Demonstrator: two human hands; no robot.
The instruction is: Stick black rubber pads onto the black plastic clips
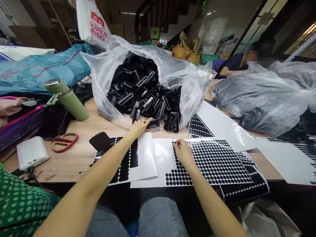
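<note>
My left hand [138, 128] is at the front of a clear plastic bag [103, 95], its index finger stretched out beside loose black plastic parts [153, 124]; the other fingers are curled in and partly hidden. Many more such parts, long and slotted, fill the bag's mouth. My right hand [184, 153] rests over a white sheet of round black stickers [214, 161]. Its thumb and index finger are pinched at the left edge of the dots, apparently on one sticker. Another sheet, with long black stickers [134, 154], lies under my left forearm.
On the left are red-handled scissors [64, 142], a white power bank [32, 153], a green bottle [67, 100] and a black flat piece [100, 142]. More sticker sheets [224, 125] and a filled plastic bag [261, 95] lie right. Another person [232, 67] is behind it.
</note>
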